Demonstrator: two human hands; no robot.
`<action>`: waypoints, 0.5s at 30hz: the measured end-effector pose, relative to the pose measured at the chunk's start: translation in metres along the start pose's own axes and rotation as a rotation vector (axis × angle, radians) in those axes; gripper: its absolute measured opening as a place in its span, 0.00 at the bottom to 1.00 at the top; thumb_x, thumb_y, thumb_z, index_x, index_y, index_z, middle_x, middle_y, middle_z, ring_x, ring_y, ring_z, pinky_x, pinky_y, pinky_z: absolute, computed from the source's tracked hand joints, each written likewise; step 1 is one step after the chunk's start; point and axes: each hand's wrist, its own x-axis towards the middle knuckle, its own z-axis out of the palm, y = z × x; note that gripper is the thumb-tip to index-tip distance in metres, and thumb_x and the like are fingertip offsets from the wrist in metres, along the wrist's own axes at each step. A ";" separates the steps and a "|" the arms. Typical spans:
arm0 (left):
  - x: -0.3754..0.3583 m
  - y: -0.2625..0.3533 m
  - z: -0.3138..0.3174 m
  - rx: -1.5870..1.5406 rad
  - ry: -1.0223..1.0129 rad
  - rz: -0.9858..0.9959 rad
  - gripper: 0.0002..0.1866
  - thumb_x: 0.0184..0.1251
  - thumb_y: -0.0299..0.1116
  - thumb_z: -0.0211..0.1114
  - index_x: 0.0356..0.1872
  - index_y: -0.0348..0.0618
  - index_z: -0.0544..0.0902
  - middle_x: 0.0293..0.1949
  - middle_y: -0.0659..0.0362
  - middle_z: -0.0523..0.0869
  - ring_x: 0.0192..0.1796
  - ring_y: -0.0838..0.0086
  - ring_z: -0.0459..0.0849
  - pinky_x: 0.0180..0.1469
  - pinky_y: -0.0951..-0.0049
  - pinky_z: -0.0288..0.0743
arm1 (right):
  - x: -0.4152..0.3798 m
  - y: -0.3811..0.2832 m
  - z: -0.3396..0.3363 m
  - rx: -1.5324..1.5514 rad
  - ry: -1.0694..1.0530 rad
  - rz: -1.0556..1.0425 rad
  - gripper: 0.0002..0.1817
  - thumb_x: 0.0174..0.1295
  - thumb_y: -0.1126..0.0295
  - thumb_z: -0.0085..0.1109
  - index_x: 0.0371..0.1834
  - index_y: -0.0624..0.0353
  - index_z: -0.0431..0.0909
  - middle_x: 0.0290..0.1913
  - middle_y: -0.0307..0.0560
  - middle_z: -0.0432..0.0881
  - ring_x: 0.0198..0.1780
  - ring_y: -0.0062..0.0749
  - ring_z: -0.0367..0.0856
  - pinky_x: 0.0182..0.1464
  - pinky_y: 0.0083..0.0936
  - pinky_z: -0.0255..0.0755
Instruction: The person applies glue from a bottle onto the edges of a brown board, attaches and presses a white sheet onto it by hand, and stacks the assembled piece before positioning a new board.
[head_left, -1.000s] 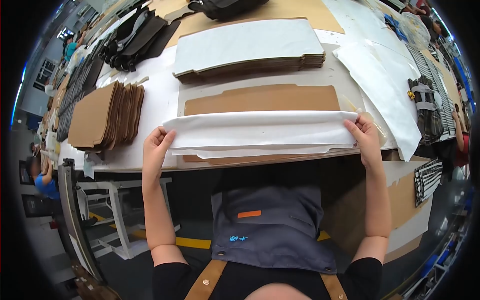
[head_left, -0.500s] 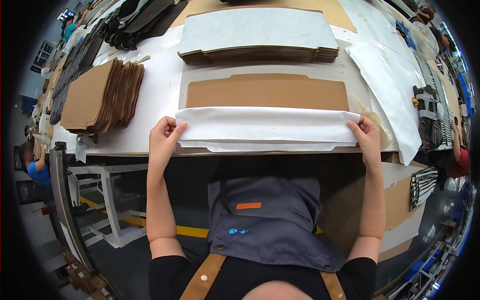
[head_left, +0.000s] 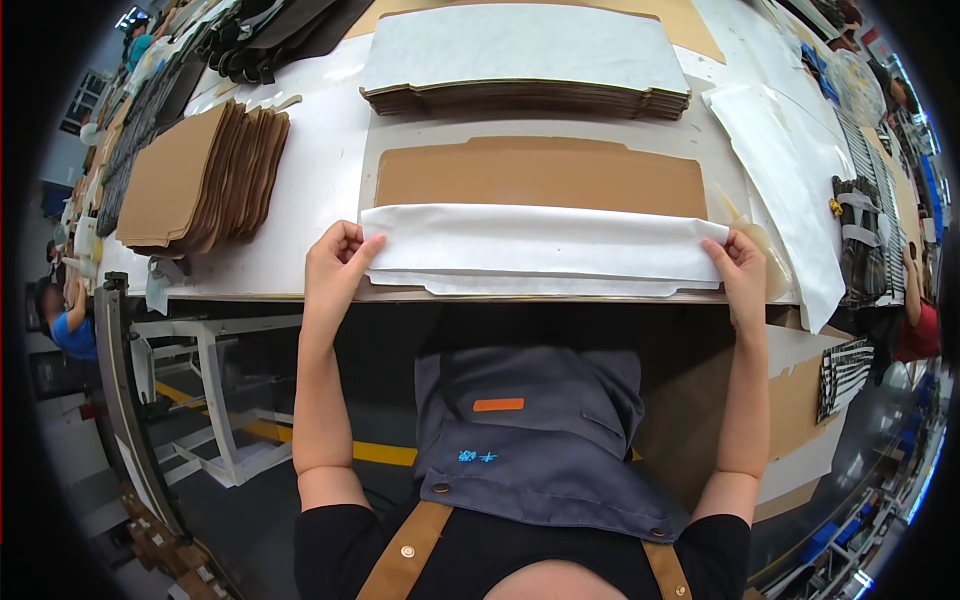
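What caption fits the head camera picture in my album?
Two hands hold a white sheet by its ends, partly hiding a brown board.

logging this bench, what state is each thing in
white strip, held at both ends, lightly creased
left grip, closed on white strip
right grip, closed on white strip
brown card, flat, partly covered
white-topped stack, piled, unheld
brown stack, piled, slightly fanned
loose white sheet, lying unheld
dark bundle, banded together

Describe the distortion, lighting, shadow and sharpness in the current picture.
Head view: fisheye distortion, surroundings bending toward a black rounded border; head view: held white sheet brightly lit; head view: deep shadow beneath the table; head view: left hand and right hand fairly sharp.
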 end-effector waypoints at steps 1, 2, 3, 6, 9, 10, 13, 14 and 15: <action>0.000 -0.001 0.000 0.008 0.004 0.001 0.11 0.67 0.31 0.72 0.31 0.37 0.79 0.24 0.69 0.76 0.27 0.89 0.69 0.30 0.86 0.64 | 0.000 0.001 0.000 -0.007 0.004 -0.009 0.10 0.67 0.74 0.64 0.46 0.70 0.81 0.38 0.40 0.85 0.38 0.16 0.82 0.43 0.13 0.75; 0.001 -0.002 0.000 0.016 0.008 0.002 0.11 0.67 0.31 0.72 0.30 0.37 0.79 0.24 0.70 0.75 0.27 0.89 0.68 0.30 0.85 0.63 | 0.000 0.001 0.000 -0.008 0.009 -0.012 0.10 0.67 0.74 0.64 0.46 0.70 0.81 0.38 0.40 0.85 0.38 0.16 0.81 0.43 0.13 0.75; 0.001 -0.003 0.000 0.025 0.012 0.004 0.12 0.66 0.32 0.72 0.30 0.37 0.79 0.24 0.70 0.75 0.27 0.89 0.68 0.30 0.85 0.63 | 0.000 0.000 0.001 -0.010 0.013 -0.015 0.10 0.67 0.74 0.65 0.46 0.70 0.81 0.38 0.40 0.85 0.38 0.15 0.81 0.43 0.13 0.75; 0.001 -0.006 0.000 0.064 0.029 0.011 0.12 0.66 0.33 0.73 0.29 0.37 0.79 0.23 0.70 0.74 0.27 0.88 0.66 0.29 0.84 0.62 | 0.000 0.000 0.001 -0.018 0.014 -0.010 0.10 0.67 0.74 0.65 0.46 0.70 0.81 0.38 0.39 0.85 0.38 0.15 0.81 0.43 0.13 0.74; 0.000 -0.004 0.000 0.104 0.034 0.030 0.13 0.65 0.33 0.73 0.29 0.37 0.78 0.23 0.70 0.73 0.27 0.88 0.65 0.29 0.83 0.61 | -0.001 -0.002 0.002 -0.024 0.021 -0.005 0.09 0.67 0.74 0.64 0.46 0.69 0.81 0.38 0.39 0.85 0.38 0.15 0.81 0.43 0.13 0.74; 0.000 -0.004 0.000 0.104 0.036 0.028 0.13 0.65 0.33 0.73 0.29 0.37 0.78 0.23 0.70 0.72 0.27 0.87 0.65 0.29 0.83 0.61 | -0.001 -0.002 0.003 -0.025 0.025 -0.005 0.09 0.67 0.74 0.64 0.46 0.69 0.81 0.38 0.39 0.85 0.38 0.15 0.81 0.43 0.13 0.74; 0.000 -0.004 0.001 0.110 0.040 0.025 0.14 0.64 0.33 0.74 0.29 0.37 0.78 0.22 0.69 0.72 0.26 0.87 0.65 0.29 0.83 0.61 | 0.000 0.000 0.003 -0.027 0.035 -0.008 0.09 0.67 0.74 0.64 0.46 0.69 0.81 0.38 0.39 0.84 0.38 0.15 0.80 0.43 0.13 0.74; -0.001 -0.002 0.001 0.117 0.041 0.025 0.14 0.64 0.33 0.74 0.29 0.36 0.78 0.22 0.69 0.72 0.26 0.87 0.65 0.29 0.83 0.61 | 0.000 0.000 0.003 -0.037 0.036 -0.010 0.09 0.67 0.74 0.65 0.45 0.68 0.81 0.37 0.38 0.84 0.38 0.14 0.80 0.43 0.13 0.73; -0.001 -0.001 0.002 0.124 0.042 0.025 0.14 0.64 0.33 0.74 0.29 0.36 0.78 0.22 0.69 0.72 0.26 0.86 0.65 0.28 0.82 0.61 | -0.001 0.000 0.002 -0.046 0.036 -0.011 0.08 0.67 0.74 0.65 0.44 0.68 0.81 0.37 0.38 0.84 0.38 0.14 0.80 0.42 0.13 0.73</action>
